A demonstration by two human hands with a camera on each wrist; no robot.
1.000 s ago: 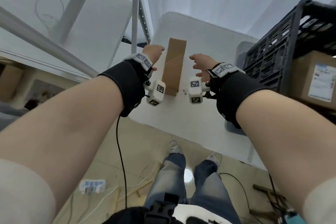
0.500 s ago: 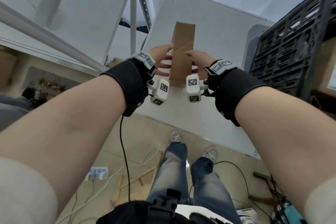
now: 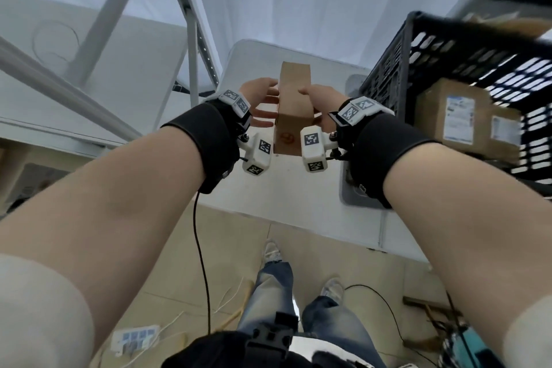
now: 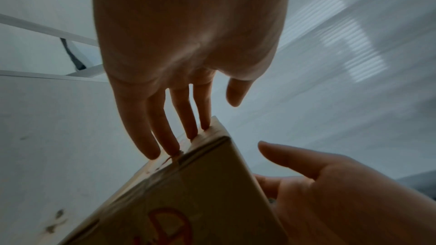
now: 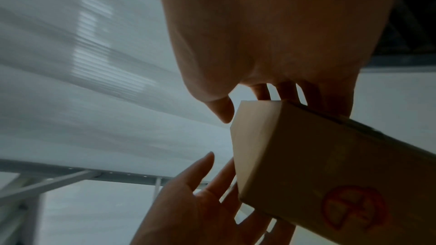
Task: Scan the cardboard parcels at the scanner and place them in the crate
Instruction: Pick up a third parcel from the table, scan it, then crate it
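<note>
A tall narrow cardboard parcel [image 3: 294,107] with a red round stamp is held between my two hands, above the white table [image 3: 283,188]. My left hand [image 3: 264,101] presses straight fingers [image 4: 188,118] against its left edge, thumb off it. My right hand [image 3: 313,98] grips the parcel's [image 5: 318,165] right side, fingers [image 5: 285,90] curled behind it and thumb at its top corner. The left wrist view shows the parcel [image 4: 188,202] tilted, with the right hand [image 4: 330,193] beside it. The black slatted crate [image 3: 397,69] stands to the right.
A larger labelled cardboard box [image 3: 466,116] lies inside the crate. A grey pad [image 3: 351,92] lies on the table beside the crate's corner. A white metal frame [image 3: 191,24] rises at the back left. A power strip [image 3: 134,340] and cables lie on the floor by my feet.
Both hands moved in from either side of the standing parcel and took hold of it. It now sits higher and tilted between them.
</note>
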